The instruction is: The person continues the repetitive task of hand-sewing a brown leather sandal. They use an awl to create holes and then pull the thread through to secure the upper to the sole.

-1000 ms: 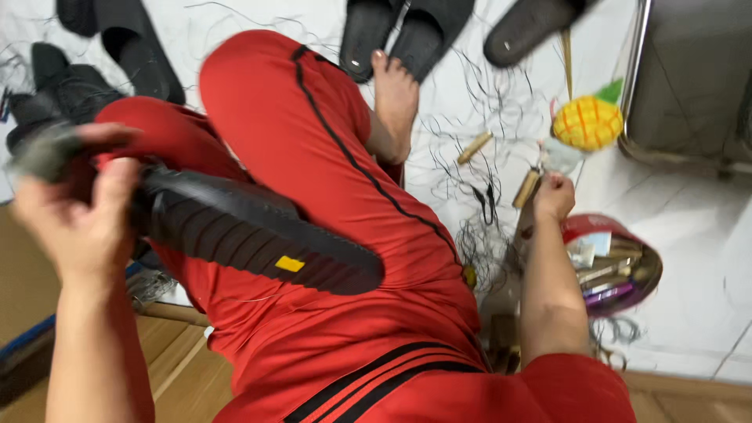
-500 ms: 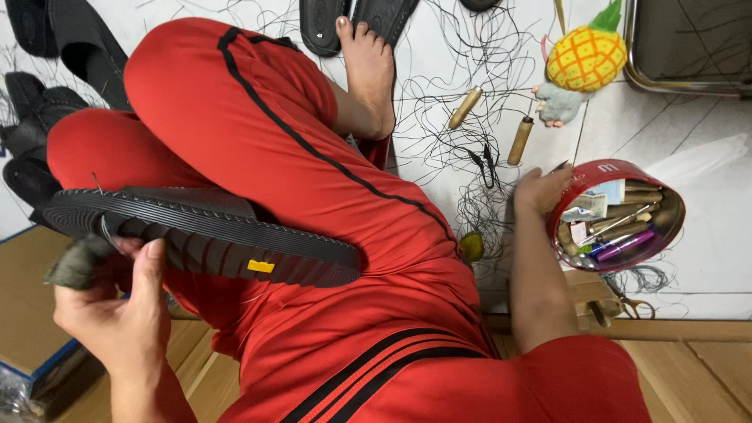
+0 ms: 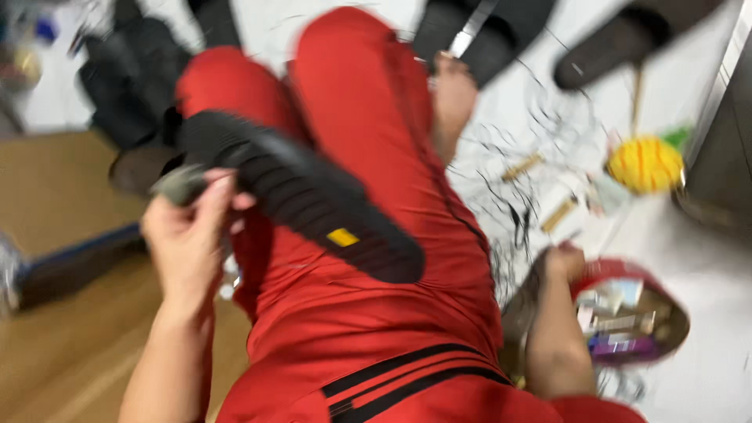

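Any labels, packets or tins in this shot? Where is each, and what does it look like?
Yellow tag: small square patch on the black sole across the red trousers, held by the left hand.
Red tin: round, on the floor at lower right beside the right hand, filled with small packets and tubes in white, purple and pink, too blurred to tell apart.

Whole frame motion-blurred; red tin (image 3: 630, 313) contents unreadable; right hand (image 3: 560, 262) fingers hidden; top sandals (image 3: 478, 35) cropped.

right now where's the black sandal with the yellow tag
In the head view the black sandal lies sole-up across the red trousers, left of centre, its end by the left hand.
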